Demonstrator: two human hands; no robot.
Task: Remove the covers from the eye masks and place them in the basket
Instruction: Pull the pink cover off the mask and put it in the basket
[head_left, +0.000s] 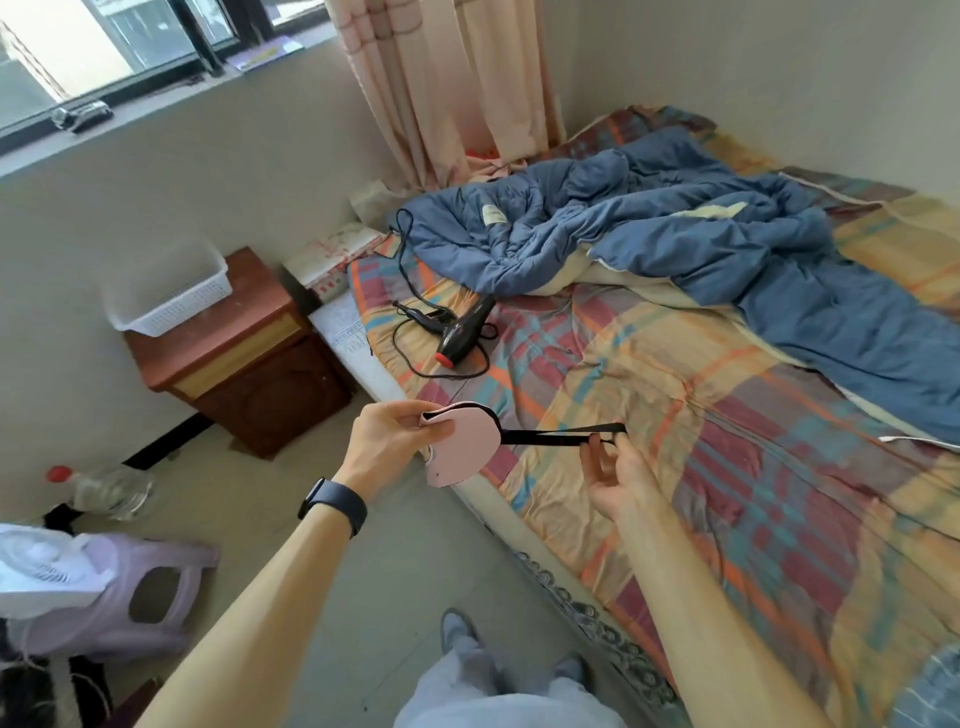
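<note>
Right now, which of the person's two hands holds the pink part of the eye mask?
The left hand, the one with the dark watch, pinches the pink eye mask. The right hand only hooks the black strap.

1. The far edge of the eye mask (464, 447) is covered by the left hand's fingers (415, 423).
2. The basket (169, 291) interior cannot be seen.
3. Beside the basket, the bed (727, 441) is cut off at the right edge.

- Pink eye mask (462, 447) with black edging, folded over, pinched at its upper left corner in the left hand (387, 441).
- Its black strap (558, 435) stretches taut rightward, hooked on the right hand (615, 475).
- White slotted basket (169, 293), upright, well beyond and left of both hands.
</note>
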